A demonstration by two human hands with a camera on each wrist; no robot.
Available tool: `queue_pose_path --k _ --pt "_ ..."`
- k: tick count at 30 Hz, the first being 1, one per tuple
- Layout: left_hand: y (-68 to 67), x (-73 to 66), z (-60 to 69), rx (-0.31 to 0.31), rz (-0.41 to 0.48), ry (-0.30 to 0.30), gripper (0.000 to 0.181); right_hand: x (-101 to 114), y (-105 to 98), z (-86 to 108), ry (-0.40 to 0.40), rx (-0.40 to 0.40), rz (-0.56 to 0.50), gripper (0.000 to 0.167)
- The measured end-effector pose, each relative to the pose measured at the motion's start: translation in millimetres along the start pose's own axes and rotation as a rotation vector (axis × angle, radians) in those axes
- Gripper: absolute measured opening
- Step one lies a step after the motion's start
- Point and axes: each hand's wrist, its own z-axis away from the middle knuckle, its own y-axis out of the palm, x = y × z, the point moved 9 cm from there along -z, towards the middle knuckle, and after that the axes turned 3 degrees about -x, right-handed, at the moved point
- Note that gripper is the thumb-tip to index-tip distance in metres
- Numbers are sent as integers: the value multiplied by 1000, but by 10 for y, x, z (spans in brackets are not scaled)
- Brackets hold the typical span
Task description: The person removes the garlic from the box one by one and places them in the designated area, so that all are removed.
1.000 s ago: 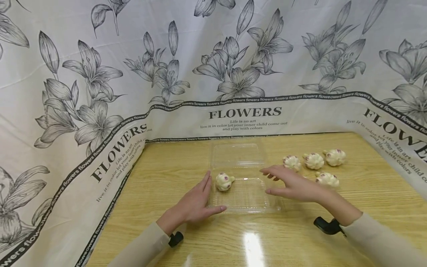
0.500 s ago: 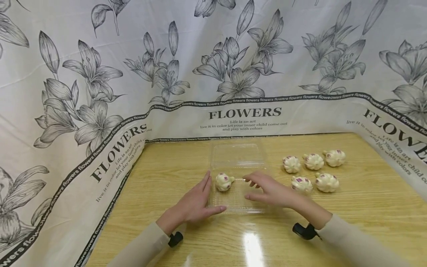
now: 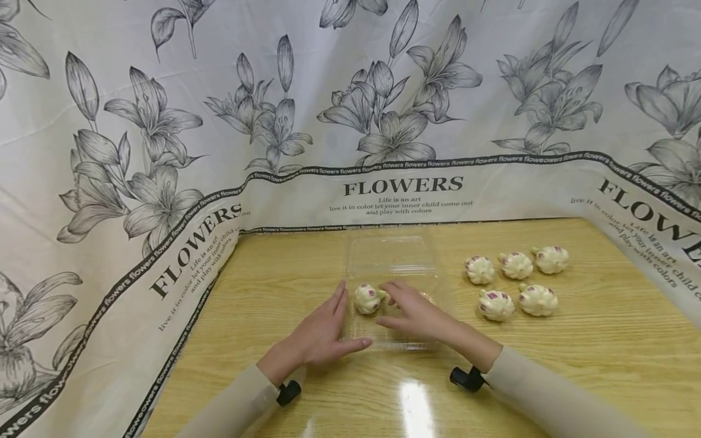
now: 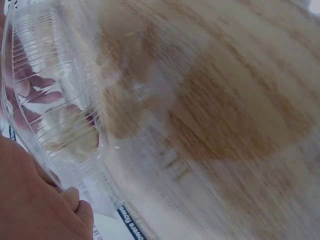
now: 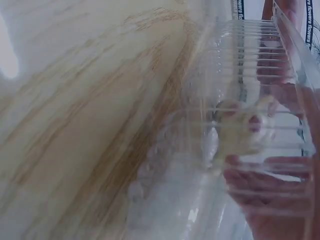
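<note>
A clear plastic clamshell box lies with its lid back on the wooden table. One cream garlic bulb with purple patches sits at the left inside it. My left hand rests against the box's left side, its thumb stretched along the front edge. My right hand reaches over the box from the right, fingers and thumb spread apart beside the bulb's stem end. The right wrist view shows the garlic bulb through the ribbed clear wall, close to fingertips. I see nothing held in either hand.
Several more garlic bulbs lie in two rows on the table to the right. The clear lid lies behind the box. A flower-printed cloth hangs along the back and sides.
My right hand has moved left from beside the right-hand garlic bulbs to the bulb in the box. My left hand and the bulbs have stayed put.
</note>
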Motion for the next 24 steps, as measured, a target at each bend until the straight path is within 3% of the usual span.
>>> queue_pose_path --k 8,18,24 --pt "-25 -15 15 -6 -2 2 119 40 110 -153 48 -19 -35 68" --pt "-19 -9 2 -7 2 2 120 8 193 -309 171 -84 104 66" --pt "-15 -7 4 -4 0 2 120 28 212 -360 196 -113 133 63"
